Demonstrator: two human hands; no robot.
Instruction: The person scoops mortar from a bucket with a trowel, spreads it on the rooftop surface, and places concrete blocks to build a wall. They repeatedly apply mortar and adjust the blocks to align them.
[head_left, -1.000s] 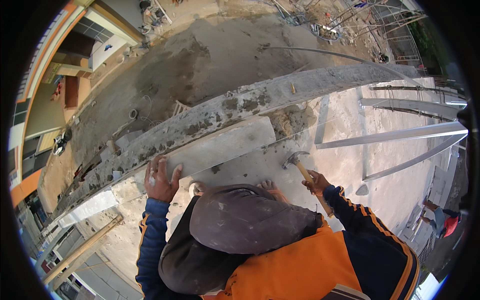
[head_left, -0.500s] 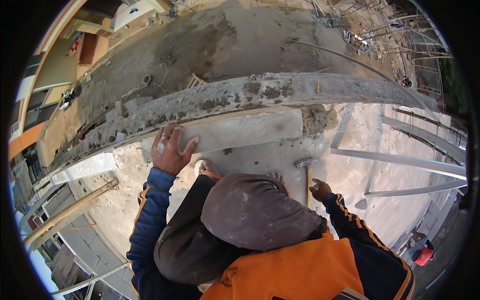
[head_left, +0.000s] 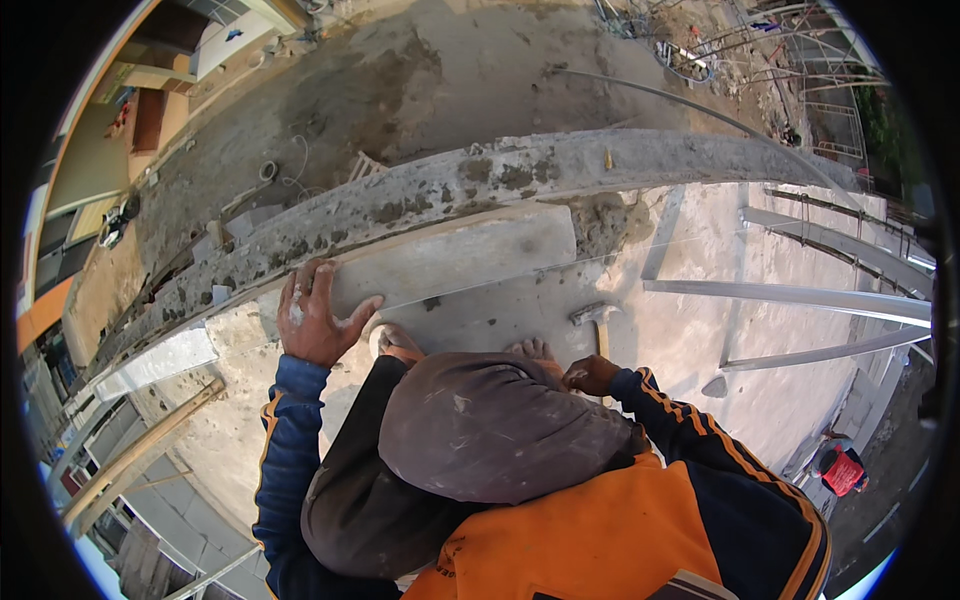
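Observation:
My left hand [head_left: 318, 312] rests over the left end of a long pale-grey block [head_left: 455, 255]. Its fingers reach toward the far edge and its thumb is spread to the right; dusty white marks show on its back. The block lies lengthwise along a rough concrete ledge [head_left: 440, 182]. On the slab to the right lies a hammer [head_left: 602, 340] with a metal head and a yellowish handle. My right hand [head_left: 592, 376] is closed over that handle, its fingers partly hidden. A thin string runs along the block's near edge.
Long metal channels [head_left: 780, 297] stretch across the right. A wooden beam [head_left: 140, 452] slants at the left. Wet mortar [head_left: 605, 220] sits beyond the block's right end. A trowel-shaped grey piece [head_left: 714, 387] lies to the right. Another person [head_left: 840, 468] is at the far lower right.
My right hand has moved left from beside the hammer onto its handle. My left hand stays on the block, and the whole view has shifted slightly.

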